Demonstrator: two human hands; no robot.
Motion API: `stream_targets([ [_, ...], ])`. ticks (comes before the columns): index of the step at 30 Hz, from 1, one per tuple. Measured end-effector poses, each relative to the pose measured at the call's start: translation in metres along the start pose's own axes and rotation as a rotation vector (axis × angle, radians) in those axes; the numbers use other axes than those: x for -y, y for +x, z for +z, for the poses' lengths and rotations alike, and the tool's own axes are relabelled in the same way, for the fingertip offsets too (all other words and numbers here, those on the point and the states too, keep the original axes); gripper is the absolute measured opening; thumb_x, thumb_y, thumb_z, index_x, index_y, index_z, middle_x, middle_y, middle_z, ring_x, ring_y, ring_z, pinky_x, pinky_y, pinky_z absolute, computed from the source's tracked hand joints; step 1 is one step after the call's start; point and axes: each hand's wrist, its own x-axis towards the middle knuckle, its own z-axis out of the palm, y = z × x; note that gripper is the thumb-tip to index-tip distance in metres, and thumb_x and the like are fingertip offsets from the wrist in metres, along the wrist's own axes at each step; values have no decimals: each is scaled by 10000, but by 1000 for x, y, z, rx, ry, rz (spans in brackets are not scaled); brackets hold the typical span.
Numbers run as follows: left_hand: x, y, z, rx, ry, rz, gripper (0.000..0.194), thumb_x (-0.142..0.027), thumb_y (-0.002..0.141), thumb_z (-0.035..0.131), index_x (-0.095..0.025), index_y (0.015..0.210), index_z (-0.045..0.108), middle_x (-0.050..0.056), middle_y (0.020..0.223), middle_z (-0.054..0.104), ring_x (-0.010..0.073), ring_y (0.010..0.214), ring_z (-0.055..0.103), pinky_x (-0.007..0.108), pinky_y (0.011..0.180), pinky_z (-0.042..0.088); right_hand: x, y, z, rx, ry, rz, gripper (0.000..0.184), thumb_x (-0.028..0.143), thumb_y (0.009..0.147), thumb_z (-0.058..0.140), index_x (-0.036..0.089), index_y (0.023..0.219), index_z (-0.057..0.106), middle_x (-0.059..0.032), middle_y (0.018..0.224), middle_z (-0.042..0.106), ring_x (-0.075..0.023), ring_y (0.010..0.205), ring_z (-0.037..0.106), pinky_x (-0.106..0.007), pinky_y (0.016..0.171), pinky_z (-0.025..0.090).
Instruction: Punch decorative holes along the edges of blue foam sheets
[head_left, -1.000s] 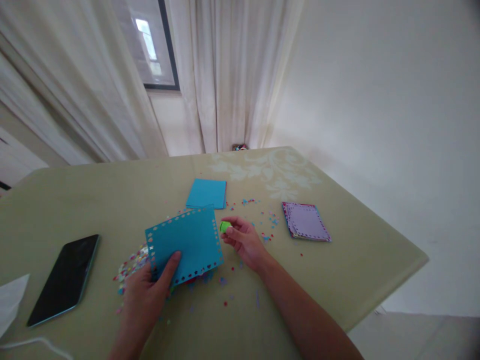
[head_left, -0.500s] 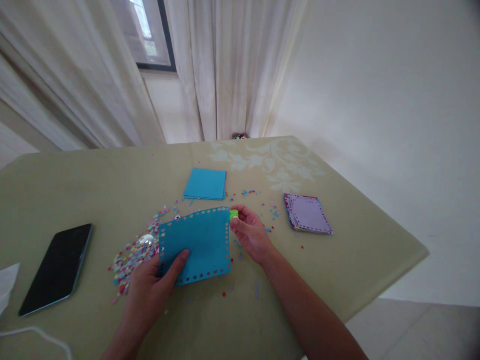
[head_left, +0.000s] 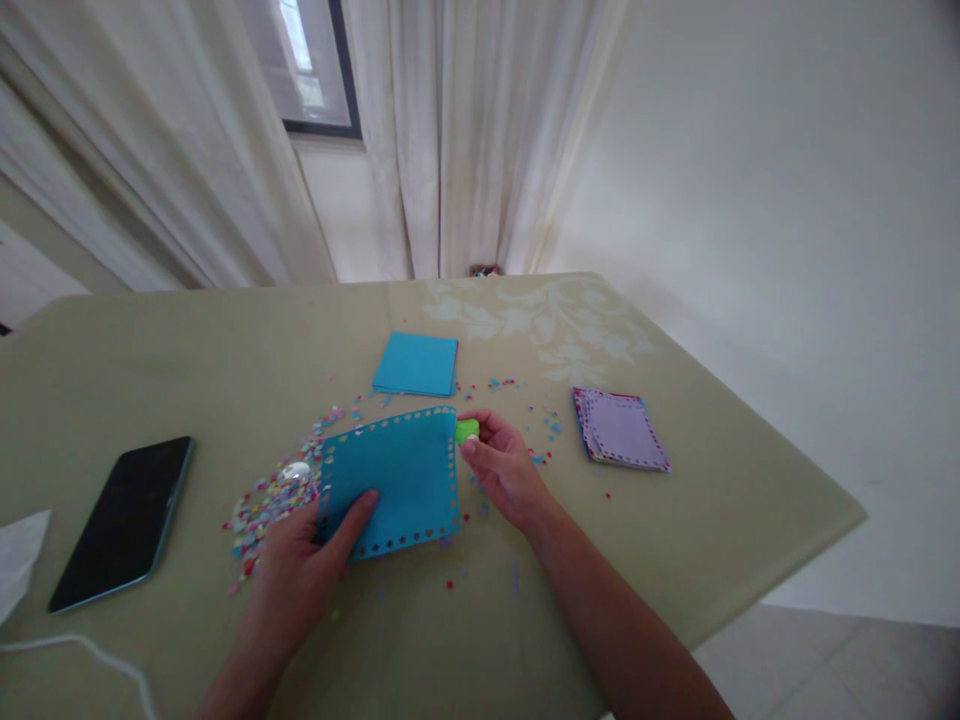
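A blue sheet of paper [head_left: 412, 480] with small punched holes along its edges is pinched in my left hand [head_left: 300, 570], thumb on top at its lower left. Between the thumb and fingers of my right hand [head_left: 506, 470] is a small bright green craft punch [head_left: 466, 430], at the sheet's upper right corner. Whether the paper sits inside the punch's slot I cannot tell. Behind and left of the sheet, colourful paper confetti [head_left: 274, 510] lies in a heap, partly hidden by the sheet and my left hand.
A stack of plain blue paper squares [head_left: 416, 364] lies beyond the sheet. To the right is a pile of purple punched squares [head_left: 622, 430]. A dark tablet or phone [head_left: 124, 520], a white cable [head_left: 97, 652] and a white paper piece [head_left: 22, 560] lie at the left.
The green punch now shows more beside the sheet's corner, its shape slightly turned. Both hands keep their hold. The whole view has shifted a little.
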Motion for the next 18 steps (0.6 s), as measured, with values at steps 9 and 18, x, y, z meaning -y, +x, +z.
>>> stream_targets([
  [9,0,-2,2,-25,8,36,594,-710,807,664,-253,490,454,-46,440,409,136,433,374,287,457,273,-1,2,-2,-52,-8,-44,408,326,668,971,256,992,734,13,917,691,-140,792,616,-262,778,522],
  [18,-6,-4,1,-16,-19,35,595,-717,804,661,-254,489,463,-44,444,405,139,434,376,290,464,268,-2,3,-1,-74,-45,-36,444,324,624,986,258,979,729,14,906,688,-146,794,611,-267,772,522],
])
